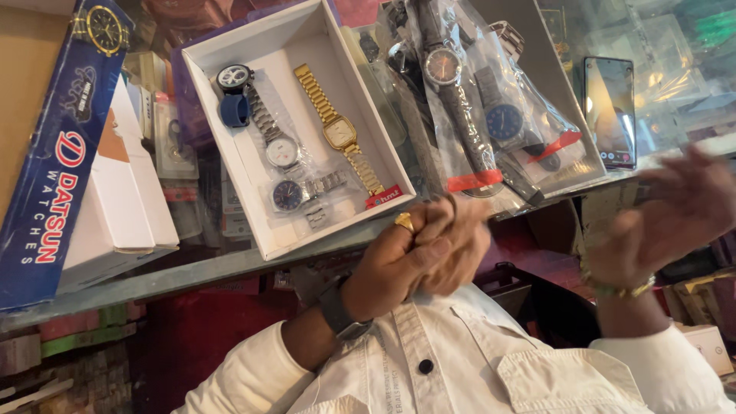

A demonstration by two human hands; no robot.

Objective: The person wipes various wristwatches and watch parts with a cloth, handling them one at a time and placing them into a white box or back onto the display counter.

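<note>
While I look down over my white shirt front (475, 368), my left hand (422, 257) sits near the middle of the view, its fingers curled in tight against the palm and blurred; I cannot tell whether they pinch anything. A gold ring (404, 222) shows on one finger and a dark wristwatch (341, 314) wraps that wrist. My right hand (675, 215) is up at about three o'clock, well apart from the left, blurred, fingers loosely spread and holding nothing I can see; a gold bracelet (621, 290) circles its wrist.

Nearest my left hand, toward eleven o'clock, an open white box (222, 146) lies on the glass counter (192, 272). Inside it lie a gold watch (340, 134), a silver watch (281, 151), a blue-dialled watch (287, 195) and a blue-and-white watch (233, 80). At twelve to one o'clock lie clear bags with a grey-strapped watch (445, 69) and a blue-faced watch (504, 123). A phone (611, 111) lies at two o'clock, and a long blue carton (54, 169) at nine o'clock
</note>
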